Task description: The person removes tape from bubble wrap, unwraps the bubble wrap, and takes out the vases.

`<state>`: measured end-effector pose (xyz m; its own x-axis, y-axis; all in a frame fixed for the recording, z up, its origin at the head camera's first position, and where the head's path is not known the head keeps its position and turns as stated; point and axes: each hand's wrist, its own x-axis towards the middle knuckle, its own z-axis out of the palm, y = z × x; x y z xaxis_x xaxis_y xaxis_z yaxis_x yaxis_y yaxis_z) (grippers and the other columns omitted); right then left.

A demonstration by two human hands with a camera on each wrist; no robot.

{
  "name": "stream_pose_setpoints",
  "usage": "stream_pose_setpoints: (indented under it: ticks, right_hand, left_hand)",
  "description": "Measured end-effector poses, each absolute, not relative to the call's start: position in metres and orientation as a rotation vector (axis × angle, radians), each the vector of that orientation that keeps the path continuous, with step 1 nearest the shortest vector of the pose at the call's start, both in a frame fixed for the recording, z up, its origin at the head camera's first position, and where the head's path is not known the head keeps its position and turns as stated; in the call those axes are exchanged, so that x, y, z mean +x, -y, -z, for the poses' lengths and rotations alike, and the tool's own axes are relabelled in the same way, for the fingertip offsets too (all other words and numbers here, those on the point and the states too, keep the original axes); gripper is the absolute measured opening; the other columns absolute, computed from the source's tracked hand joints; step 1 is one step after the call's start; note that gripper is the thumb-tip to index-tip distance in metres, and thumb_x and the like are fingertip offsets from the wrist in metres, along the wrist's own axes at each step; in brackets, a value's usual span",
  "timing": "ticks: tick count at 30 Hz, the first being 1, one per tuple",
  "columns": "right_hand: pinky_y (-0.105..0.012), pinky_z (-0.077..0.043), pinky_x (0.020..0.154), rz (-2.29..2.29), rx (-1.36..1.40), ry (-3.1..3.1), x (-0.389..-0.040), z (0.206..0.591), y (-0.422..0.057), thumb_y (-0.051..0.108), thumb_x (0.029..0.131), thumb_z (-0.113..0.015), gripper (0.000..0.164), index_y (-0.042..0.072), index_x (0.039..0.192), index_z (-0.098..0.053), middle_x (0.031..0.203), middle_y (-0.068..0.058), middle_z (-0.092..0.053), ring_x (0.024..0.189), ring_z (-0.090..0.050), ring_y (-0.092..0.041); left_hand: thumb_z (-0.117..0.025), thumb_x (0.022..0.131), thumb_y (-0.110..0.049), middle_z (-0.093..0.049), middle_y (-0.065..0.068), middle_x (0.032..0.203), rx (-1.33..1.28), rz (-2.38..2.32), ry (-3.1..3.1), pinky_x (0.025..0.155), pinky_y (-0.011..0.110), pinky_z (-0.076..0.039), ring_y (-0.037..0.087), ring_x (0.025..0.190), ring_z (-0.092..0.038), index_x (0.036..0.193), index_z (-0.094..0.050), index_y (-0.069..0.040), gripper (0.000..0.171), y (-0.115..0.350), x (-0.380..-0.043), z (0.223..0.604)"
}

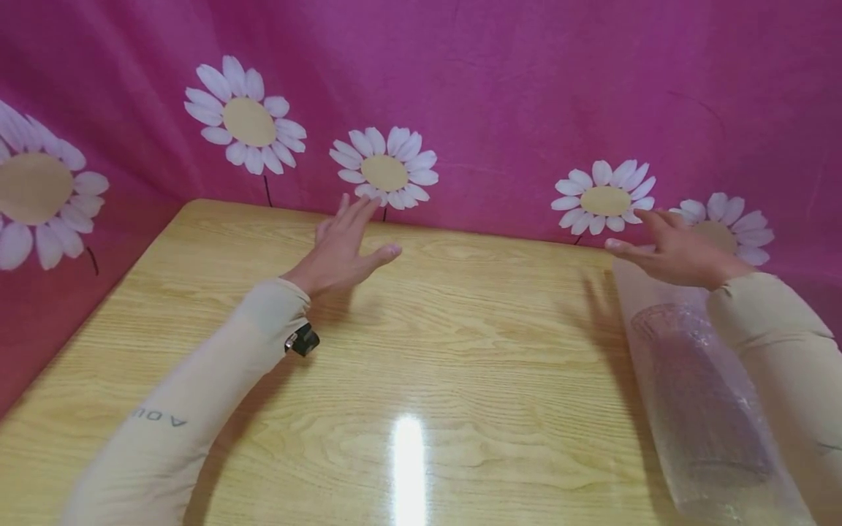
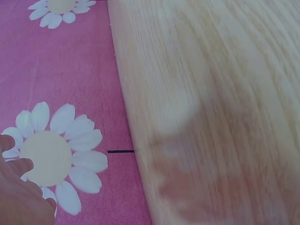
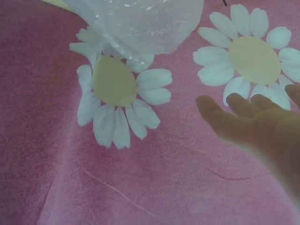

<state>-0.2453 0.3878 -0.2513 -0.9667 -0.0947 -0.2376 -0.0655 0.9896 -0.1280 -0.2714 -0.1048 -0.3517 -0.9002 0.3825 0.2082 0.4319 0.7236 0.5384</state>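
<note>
My left hand hovers above the far left part of the wooden table, fingers extended and thumb out to the side, holding nothing. In the left wrist view only part of the left hand shows at the lower left. At the far right, my right hand is raised with its fingers stretched out and nothing in it. Below the right hand and forearm lies a clear plastic bag with a dark, roughly cylindrical thing inside; its kind cannot be made out. The bag's end shows in the right wrist view.
A pink cloth printed with white daisies hangs behind the table and along its left side. Strapped at the left wrist is a small black device. A bright light reflection lies on the table's near middle.
</note>
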Motion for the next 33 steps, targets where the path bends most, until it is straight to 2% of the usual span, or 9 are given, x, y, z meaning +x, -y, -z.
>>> stream_pose_setpoints:
  ticks: [7, 13, 17, 21, 24, 30, 33]
  right_hand:
    - [-0.084, -0.021, 0.112, 0.093, -0.093, -2.945, -0.24, 0.246, -0.395, 0.073, 0.099, -0.041, 0.107, -0.008, 0.162, -0.008, 0.158, -0.048, -0.013, 0.143, -0.017, -0.067]
    - [-0.086, -0.017, 0.111, 0.147, -0.013, -2.931, -0.234, 0.242, -0.405, 0.075, 0.097, -0.044, 0.113, -0.008, 0.162, -0.004, 0.161, -0.046, -0.005, 0.146, -0.009, -0.067]
    - [-0.086, -0.016, 0.111, 0.177, 0.024, -2.9, -0.23, 0.241, -0.414, 0.075, 0.097, -0.044, 0.115, -0.009, 0.161, 0.001, 0.162, -0.045, 0.0, 0.147, -0.004, -0.067]
    - [-0.083, -0.022, 0.111, 0.171, -0.043, -2.922, -0.226, 0.243, -0.422, 0.068, 0.1, -0.045, 0.108, -0.017, 0.156, -0.011, 0.155, -0.048, -0.017, 0.142, -0.017, -0.067]
    - [-0.082, -0.027, 0.109, 0.174, -0.06, -2.924, -0.222, 0.243, -0.428, 0.066, 0.101, -0.045, 0.104, -0.017, 0.154, -0.016, 0.151, -0.047, -0.024, 0.137, -0.024, -0.067]
    - [-0.085, -0.023, 0.109, 0.207, 0.003, -2.879, -0.216, 0.242, -0.437, 0.069, 0.1, -0.042, 0.108, -0.013, 0.158, -0.002, 0.156, -0.049, -0.011, 0.138, -0.017, -0.07]
    - [-0.085, -0.026, 0.106, 0.221, 0.017, -2.872, -0.211, 0.242, -0.439, 0.069, 0.1, -0.042, 0.107, -0.011, 0.158, -0.001, 0.153, -0.051, -0.013, 0.134, -0.023, -0.07]
  left_hand:
    - [-0.05, 0.095, -0.074, -0.007, 0.0, 0.177, -0.65, 0.976, 2.839, 0.128, 0.069, -0.005, 0.03, 0.165, 0.011, 0.168, -0.009, -0.03, 0.094, 0.1, -0.267, 0.354]
    - [-0.05, 0.095, -0.072, -0.002, -0.008, 0.177, -0.648, 1.001, 2.858, 0.129, 0.068, -0.003, 0.029, 0.165, 0.011, 0.168, -0.008, -0.03, 0.094, 0.096, -0.263, 0.357]
    - [-0.051, 0.096, -0.071, -0.003, -0.007, 0.177, -0.658, 1.02, 2.853, 0.129, 0.067, -0.004, 0.03, 0.165, 0.011, 0.168, -0.009, -0.027, 0.094, 0.093, -0.26, 0.359]
    - [-0.051, 0.097, -0.069, -0.005, -0.005, 0.177, -0.669, 1.036, 2.837, 0.129, 0.067, -0.004, 0.03, 0.165, 0.009, 0.168, -0.01, -0.026, 0.092, 0.089, -0.258, 0.361]
    - [-0.05, 0.097, -0.069, -0.006, -0.004, 0.177, -0.673, 1.047, 2.832, 0.13, 0.065, -0.004, 0.028, 0.165, 0.008, 0.168, -0.011, -0.026, 0.092, 0.086, -0.258, 0.363]
    - [-0.051, 0.097, -0.069, -0.01, 0.0, 0.177, -0.692, 1.064, 2.803, 0.13, 0.064, -0.007, 0.028, 0.165, 0.007, 0.168, -0.013, -0.024, 0.092, 0.083, -0.256, 0.364]
    - [-0.05, 0.097, -0.069, -0.011, 0.001, 0.177, -0.699, 1.076, 2.8, 0.13, 0.063, -0.007, 0.027, 0.165, 0.008, 0.168, -0.012, -0.025, 0.092, 0.081, -0.254, 0.363]
